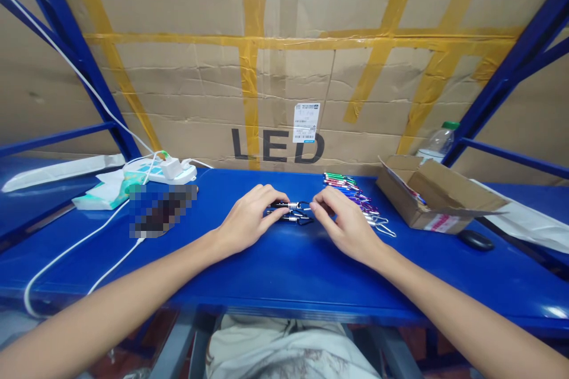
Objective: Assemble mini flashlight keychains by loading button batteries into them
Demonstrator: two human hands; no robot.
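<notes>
My left hand (253,216) is closed, its thumb and fingers pinching a slim black penlight-like stick with a silver band (291,205) just above the desk. A black loop or clip (303,206) sticks out from its right end. At that end my right hand (344,219) has its thumb and forefinger together; what is between them is too small to make out. Just below the held stick lies another black stick with a clip (293,217). Beyond my right hand is a row of similar coloured sticks with carabiner clips (355,192), partly hidden by that hand.
On the blue desk (275,272), an open cardboard box (409,207) and a black mouse (475,240) are at right, with a bottle (440,139) behind. At left are a power strip (166,170), white cables, a tissue pack (104,192) and a blurred-out dark object (162,211).
</notes>
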